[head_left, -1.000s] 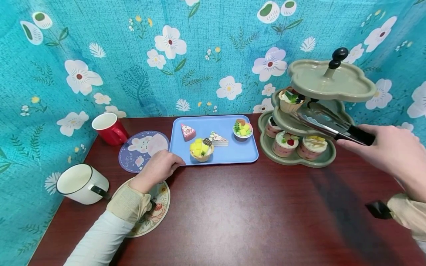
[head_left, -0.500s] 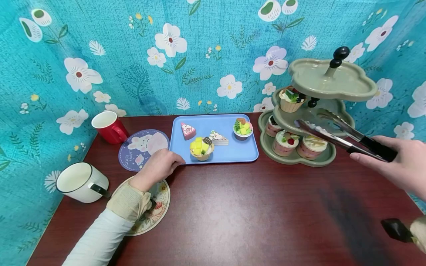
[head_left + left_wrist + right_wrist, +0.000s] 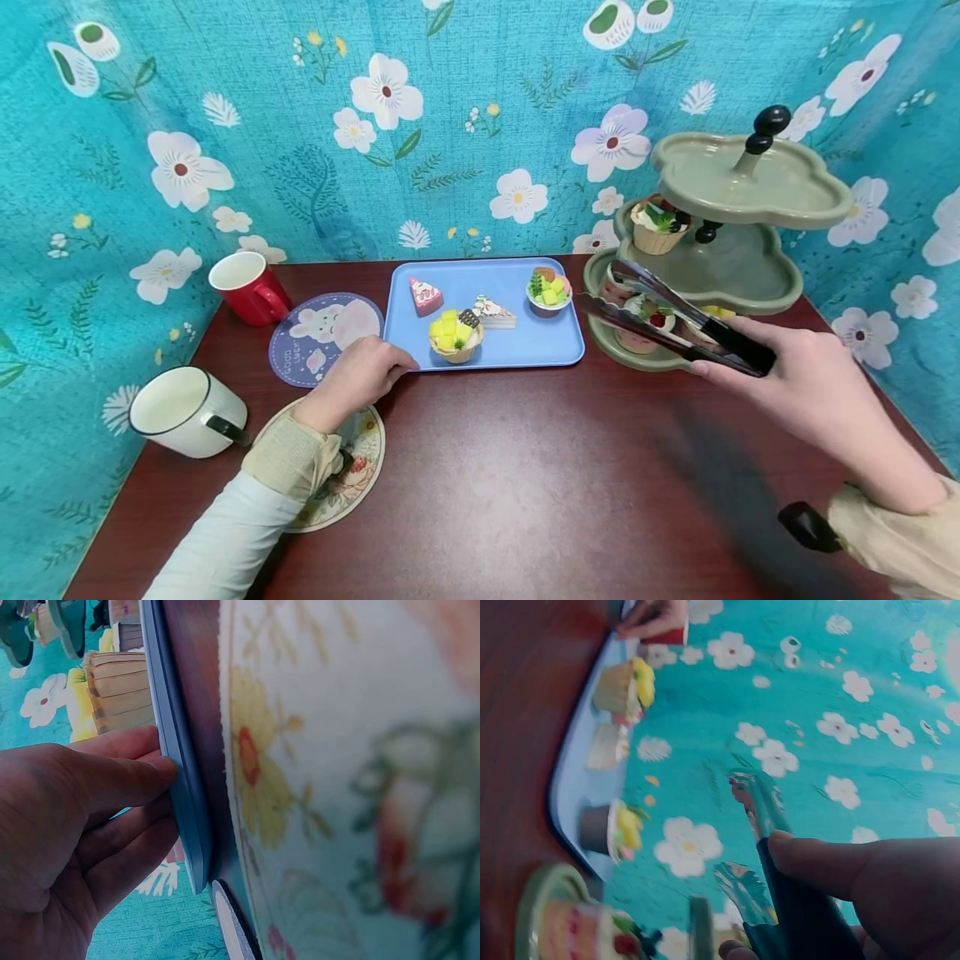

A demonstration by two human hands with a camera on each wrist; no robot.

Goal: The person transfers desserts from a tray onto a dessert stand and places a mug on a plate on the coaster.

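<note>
My left hand (image 3: pixel 360 372) pinches the front left rim of a blue tray (image 3: pixel 517 352); the left wrist view shows the thumb (image 3: pixel 146 780) against that rim. On the tray lie a pink cake slice (image 3: pixel 426 297), a yellow-topped tart (image 3: pixel 453 335), a white cake slice (image 3: pixel 495 312) and a small fruit cup (image 3: pixel 549 290). In my right hand (image 3: pixel 806 379) is a pair of black-handled metal tongs (image 3: pixel 735 340). Their tips stand apart with nothing between them, in front of the lower tier of a green tiered stand (image 3: pixel 795 200), near the tray's right edge.
A cupcake (image 3: pixel 657 229) sits on the stand's middle tier, and several dessert cups, partly hidden by the tongs, on the bottom one. To the left are a red mug (image 3: pixel 251 292), a white mug (image 3: pixel 180 417), a purple mat (image 3: pixel 292 346) and a round floral mat (image 3: pixel 363 475).
The tongs have come out from the stand's middle tier, first back to the right, then left and down toward the tray. My left hand has stayed on the tray.
</note>
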